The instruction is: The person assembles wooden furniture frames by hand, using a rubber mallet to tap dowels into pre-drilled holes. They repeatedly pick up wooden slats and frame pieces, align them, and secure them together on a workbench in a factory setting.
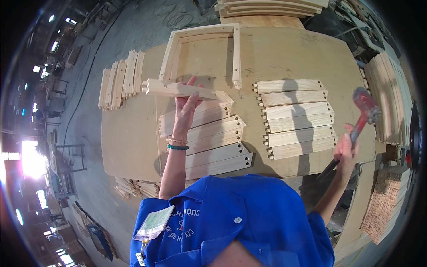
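Upper centre-left of picture: wood slat [165, 87], pegged end leftward, pinched between thumb and fingers of left hand [187, 106]; right of picture: hammer [365, 110], head red and blurred, dark handle wrapped by fingers of right hand [346, 150]; brown tabletop [129, 144] showing at left and upper right, with a gap between left slat row [219, 153] and right slat row [296, 119]; top centre: wooden frame [204, 30], partly behind slat; lower centre: blue shirt [275, 209], white lettering upside down; badge [153, 224], print too small to read; left slat row partly hidden by left forearm [174, 171].

Two hands [186, 102], one hammer [365, 107], two bracelets [178, 147], one badge [154, 222], six slats [280, 111] right of centre
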`<state>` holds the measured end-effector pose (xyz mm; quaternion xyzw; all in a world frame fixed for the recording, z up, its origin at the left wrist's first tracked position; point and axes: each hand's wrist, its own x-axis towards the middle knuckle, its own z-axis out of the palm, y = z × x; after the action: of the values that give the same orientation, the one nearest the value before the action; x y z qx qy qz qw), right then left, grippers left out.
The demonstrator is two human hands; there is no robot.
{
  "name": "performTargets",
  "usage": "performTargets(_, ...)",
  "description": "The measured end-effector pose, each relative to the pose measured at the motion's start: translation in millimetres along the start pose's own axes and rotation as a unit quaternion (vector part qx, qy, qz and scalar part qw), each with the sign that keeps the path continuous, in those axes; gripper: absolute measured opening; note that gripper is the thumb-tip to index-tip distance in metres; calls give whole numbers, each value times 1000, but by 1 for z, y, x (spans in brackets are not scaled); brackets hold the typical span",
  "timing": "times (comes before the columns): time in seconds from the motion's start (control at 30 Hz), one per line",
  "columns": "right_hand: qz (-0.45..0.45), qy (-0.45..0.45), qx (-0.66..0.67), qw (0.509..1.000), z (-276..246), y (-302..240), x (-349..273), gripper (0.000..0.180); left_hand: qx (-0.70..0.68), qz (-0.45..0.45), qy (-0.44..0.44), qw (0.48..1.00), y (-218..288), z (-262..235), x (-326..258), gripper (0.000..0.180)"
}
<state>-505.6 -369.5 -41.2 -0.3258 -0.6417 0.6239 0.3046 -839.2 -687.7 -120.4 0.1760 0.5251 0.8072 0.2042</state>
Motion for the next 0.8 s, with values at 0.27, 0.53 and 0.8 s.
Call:
performTargets(0.27,56,-92,24,994,20,7,-19,31,110,-2,37,993,-4,2,2,45)
performTargets(0.53,109,-220,-23,969,54,-10,-7,35,338,153,-14,929,-13,44,16,49)
performTargets(0.8,12,-406,9,914,123,-102,35,37,499,121,1,858,-12,72,22,61)
